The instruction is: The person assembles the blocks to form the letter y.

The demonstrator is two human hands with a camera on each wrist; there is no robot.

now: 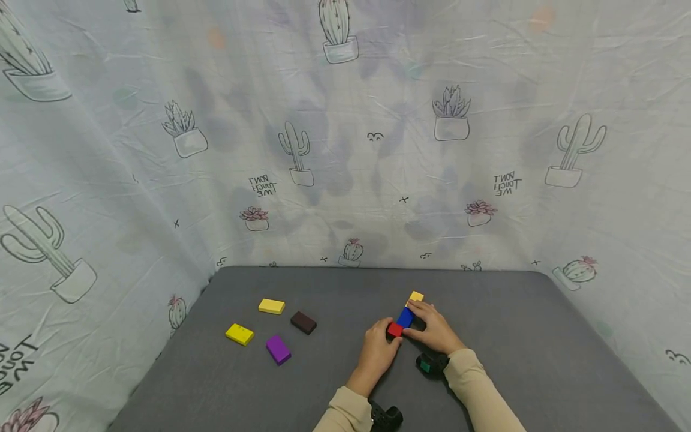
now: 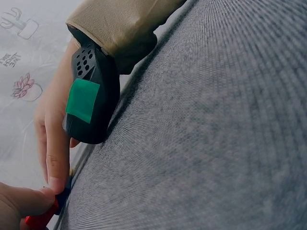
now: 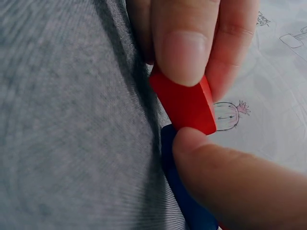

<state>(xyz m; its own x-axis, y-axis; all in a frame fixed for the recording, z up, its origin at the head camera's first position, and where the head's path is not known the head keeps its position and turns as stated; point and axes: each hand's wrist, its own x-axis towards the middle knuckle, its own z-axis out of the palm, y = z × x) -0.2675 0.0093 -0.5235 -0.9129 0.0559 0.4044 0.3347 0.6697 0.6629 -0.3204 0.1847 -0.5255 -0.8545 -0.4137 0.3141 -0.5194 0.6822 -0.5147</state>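
Observation:
A red block (image 1: 395,329), a blue block (image 1: 405,317) and a yellow block (image 1: 415,296) form a slanting row on the grey table. My left hand (image 1: 378,349) pinches the red block at the row's near end; in the right wrist view its thumb lies over the red block (image 3: 187,108), which is tilted against the end of the blue block (image 3: 189,196). My right hand (image 1: 435,329) grips the blue block, thumb at its near end and fingers by the yellow one, partly hiding both. In the left wrist view, only part of the red block (image 2: 41,218) shows.
Left of the hands lie a pale yellow block (image 1: 272,306), a bright yellow block (image 1: 239,334), a dark brown block (image 1: 303,323) and a purple block (image 1: 278,350), all apart. A cactus-printed cloth (image 1: 345,150) hangs behind the grey table (image 1: 540,360).

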